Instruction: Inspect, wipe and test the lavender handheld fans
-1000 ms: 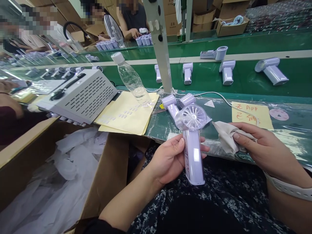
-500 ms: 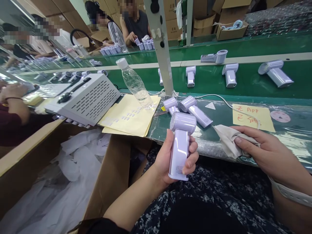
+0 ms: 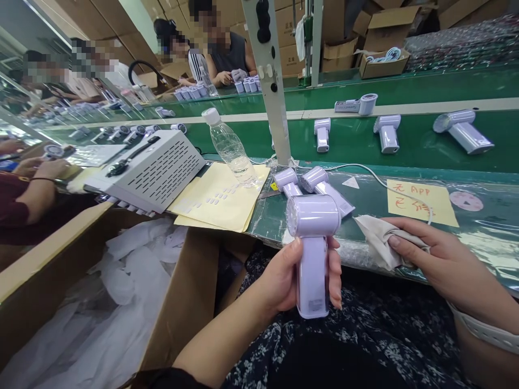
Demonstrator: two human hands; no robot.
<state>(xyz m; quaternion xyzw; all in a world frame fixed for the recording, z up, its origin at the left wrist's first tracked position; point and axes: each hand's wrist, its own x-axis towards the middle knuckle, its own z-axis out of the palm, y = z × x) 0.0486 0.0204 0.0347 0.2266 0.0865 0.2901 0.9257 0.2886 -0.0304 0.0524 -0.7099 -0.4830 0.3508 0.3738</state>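
A lilac handheld fan stands upright in my left hand, its round head at the top and a small label low on the handle. The thumb and fingers wrap round the handle. My right hand pinches a crumpled pale cloth over the bench edge, apart from the fan. Just behind the held fan, two more lilac fans, one on the left and one on the right, lie on the bench.
A tilted water bottle rests on yellow paper beside a vented grey metal box. Below is a carton of white wrapping. More fans lie on the green conveyor behind a metal post. Co-workers sit across and left.
My left hand has shifted slightly right and down, turning the fan so its head shows more side-on; its fingers have loosened a little. The right hand with the cloth stays nearly still.
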